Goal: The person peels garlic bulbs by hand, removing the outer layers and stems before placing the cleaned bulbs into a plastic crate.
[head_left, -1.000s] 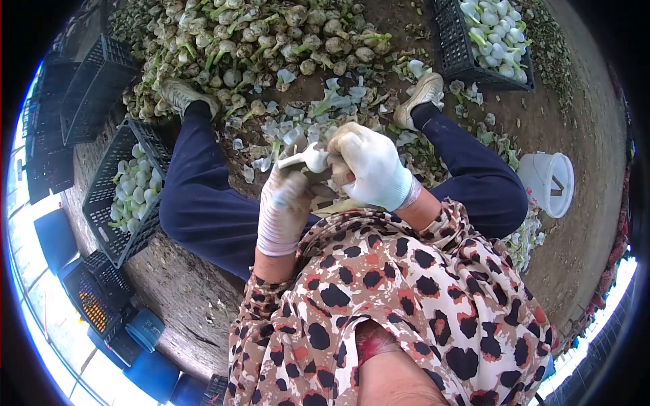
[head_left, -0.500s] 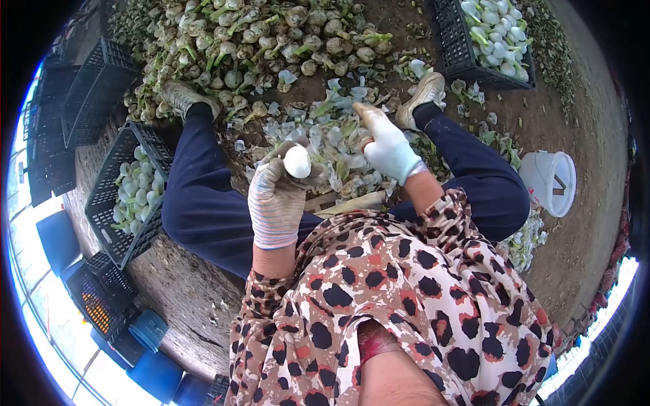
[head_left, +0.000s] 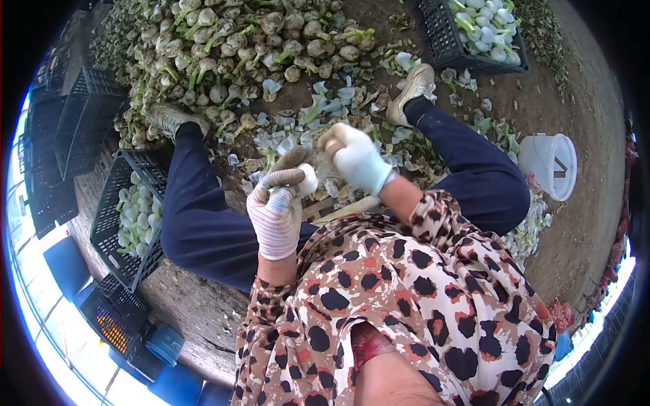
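My left hand (head_left: 276, 203), in a striped work glove, grips a peeled white bulb (head_left: 308, 180) in front of my chest. My right hand (head_left: 355, 160), in a white glove, is closed at the bulb's far side, its fingers pinched on the outer skin there. Below both hands a litter of pale peelings (head_left: 318, 115) covers the ground between my legs. A big heap of unpeeled, dirty bulbs (head_left: 223, 47) with green stalks lies beyond my feet.
A black crate (head_left: 112, 223) of peeled bulbs stands by my left leg, another black crate (head_left: 440, 34) at the far right. A white bucket (head_left: 552, 166) lies beside my right knee. Empty black crates (head_left: 74, 115) and blue containers (head_left: 166, 342) line the left.
My right hand, stretched out over the peelings half a second ago, has come back to the bulb. My left hand has turned the bulb and kept hold of it.
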